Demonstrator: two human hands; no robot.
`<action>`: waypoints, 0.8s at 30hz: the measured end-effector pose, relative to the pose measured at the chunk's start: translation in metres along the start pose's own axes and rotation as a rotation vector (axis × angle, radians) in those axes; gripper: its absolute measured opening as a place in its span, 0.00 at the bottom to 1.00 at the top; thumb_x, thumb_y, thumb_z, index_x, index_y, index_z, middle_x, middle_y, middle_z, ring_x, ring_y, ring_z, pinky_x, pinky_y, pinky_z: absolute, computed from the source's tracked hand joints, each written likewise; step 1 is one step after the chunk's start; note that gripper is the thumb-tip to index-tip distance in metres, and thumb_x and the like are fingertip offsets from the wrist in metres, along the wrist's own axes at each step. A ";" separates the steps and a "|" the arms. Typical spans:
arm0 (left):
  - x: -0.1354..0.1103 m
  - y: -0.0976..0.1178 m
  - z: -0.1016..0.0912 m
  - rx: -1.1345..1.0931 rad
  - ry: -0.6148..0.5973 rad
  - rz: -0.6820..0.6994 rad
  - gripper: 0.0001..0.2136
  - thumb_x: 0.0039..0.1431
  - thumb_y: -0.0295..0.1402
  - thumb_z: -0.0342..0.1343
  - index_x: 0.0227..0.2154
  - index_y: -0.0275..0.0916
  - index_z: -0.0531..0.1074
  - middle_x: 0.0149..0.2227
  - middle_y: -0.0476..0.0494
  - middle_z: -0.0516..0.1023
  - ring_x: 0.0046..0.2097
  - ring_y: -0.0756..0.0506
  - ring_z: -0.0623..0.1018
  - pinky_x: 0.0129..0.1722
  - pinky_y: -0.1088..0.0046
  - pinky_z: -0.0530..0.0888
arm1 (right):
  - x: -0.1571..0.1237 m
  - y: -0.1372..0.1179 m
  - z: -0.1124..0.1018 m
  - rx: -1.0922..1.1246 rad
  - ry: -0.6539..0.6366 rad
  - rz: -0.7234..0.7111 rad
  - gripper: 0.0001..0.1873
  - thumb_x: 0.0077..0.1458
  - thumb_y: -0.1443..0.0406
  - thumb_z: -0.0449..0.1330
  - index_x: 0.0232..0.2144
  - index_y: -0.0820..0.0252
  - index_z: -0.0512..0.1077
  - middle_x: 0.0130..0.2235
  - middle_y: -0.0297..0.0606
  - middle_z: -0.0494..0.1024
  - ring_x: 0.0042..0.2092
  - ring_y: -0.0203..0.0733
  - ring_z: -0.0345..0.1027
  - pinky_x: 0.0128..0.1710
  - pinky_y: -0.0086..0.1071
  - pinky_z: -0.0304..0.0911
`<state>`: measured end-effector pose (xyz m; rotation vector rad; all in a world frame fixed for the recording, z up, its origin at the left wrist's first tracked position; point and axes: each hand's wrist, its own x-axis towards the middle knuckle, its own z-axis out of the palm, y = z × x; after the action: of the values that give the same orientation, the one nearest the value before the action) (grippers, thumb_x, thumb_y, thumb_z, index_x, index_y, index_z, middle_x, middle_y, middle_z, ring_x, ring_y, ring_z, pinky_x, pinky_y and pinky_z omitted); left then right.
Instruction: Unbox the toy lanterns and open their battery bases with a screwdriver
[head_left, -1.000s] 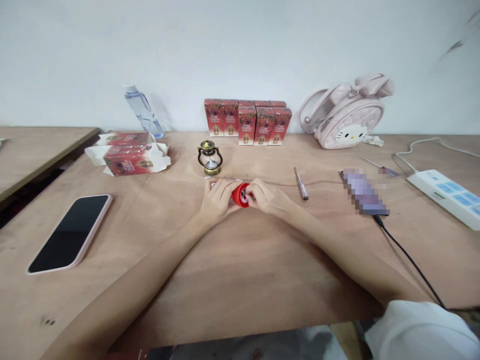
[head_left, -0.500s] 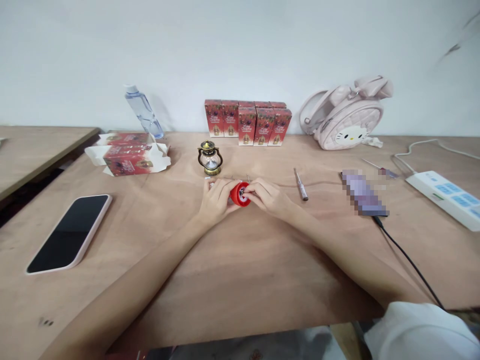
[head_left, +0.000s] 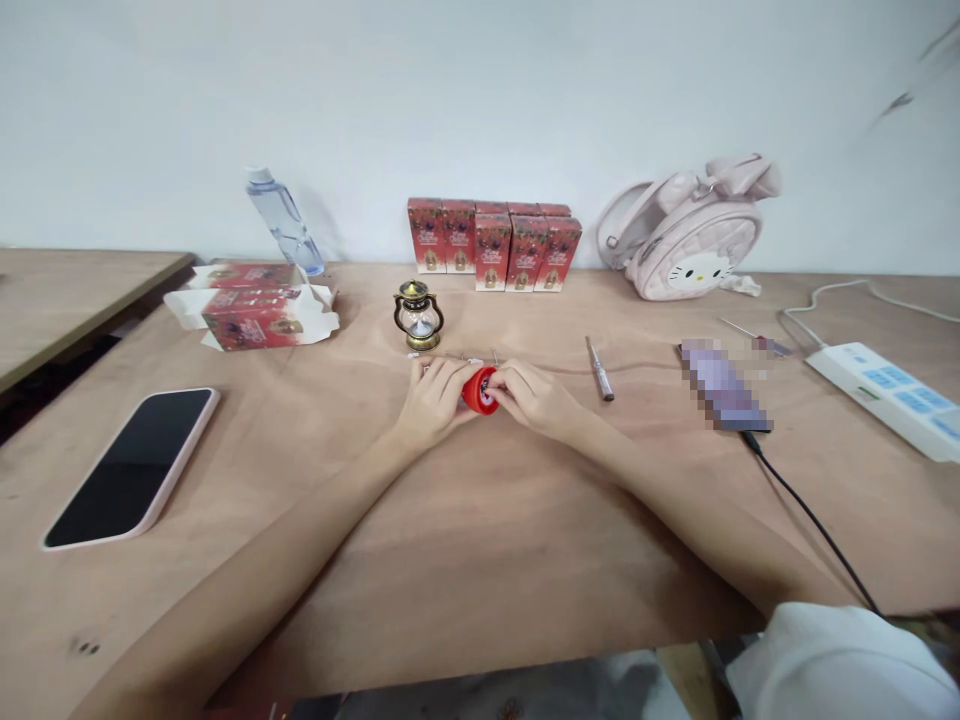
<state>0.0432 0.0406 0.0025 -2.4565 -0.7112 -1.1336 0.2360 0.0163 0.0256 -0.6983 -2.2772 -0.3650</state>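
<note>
the red cup [head_left: 472, 394], a short round piece, was held just above or on the table [head_left: 480, 560], between the two hands and near the middle of the view; whether it touched the wood could not be told. its mouth was turned to the right and toward the viewer, so that its axis ran roughly from one hand to the other. the left hand [head_left: 433, 402] gripped it from the back and left side, fingers curled around the wall. the right hand [head_left: 529, 396] lay on the mouth side, its bent fingertips at the opening; whether they pinched a small part inside could not be told. both hands touched the cup, the left covering more of it. a thin metal piece [head_left: 494, 357] lay just beyond the fingers, and a small lantern [head_left: 418, 318] stood upright past the left hand. a screwdriver [head_left: 600, 371] lay to the right, its handle toward the viewer. farther back, red boxes [head_left: 492, 254] stood before the wall [head_left: 480, 100].
</note>
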 end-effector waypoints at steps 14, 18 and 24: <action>-0.002 -0.001 0.000 -0.025 -0.017 -0.055 0.19 0.60 0.41 0.51 0.50 0.36 0.61 0.41 0.37 0.77 0.42 0.42 0.75 0.42 0.65 0.61 | -0.001 0.008 -0.007 -0.072 -0.023 -0.121 0.09 0.62 0.69 0.49 0.31 0.63 0.67 0.31 0.40 0.74 0.33 0.37 0.70 0.33 0.28 0.66; -0.001 0.000 -0.001 -0.013 -0.004 -0.032 0.19 0.59 0.40 0.52 0.49 0.36 0.61 0.41 0.38 0.77 0.41 0.42 0.75 0.42 0.65 0.61 | -0.002 0.007 -0.006 -0.058 0.000 -0.055 0.09 0.63 0.66 0.50 0.35 0.63 0.68 0.34 0.41 0.75 0.36 0.38 0.71 0.36 0.29 0.67; -0.001 0.001 -0.002 0.009 -0.006 -0.014 0.18 0.59 0.39 0.52 0.49 0.36 0.61 0.41 0.38 0.77 0.40 0.43 0.76 0.40 0.65 0.61 | -0.002 0.005 -0.005 0.028 -0.056 0.052 0.11 0.64 0.63 0.49 0.34 0.63 0.68 0.34 0.42 0.74 0.35 0.39 0.70 0.36 0.30 0.66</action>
<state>0.0421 0.0390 0.0029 -2.4523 -0.7353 -1.1261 0.2430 0.0176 0.0284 -0.7609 -2.3078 -0.2919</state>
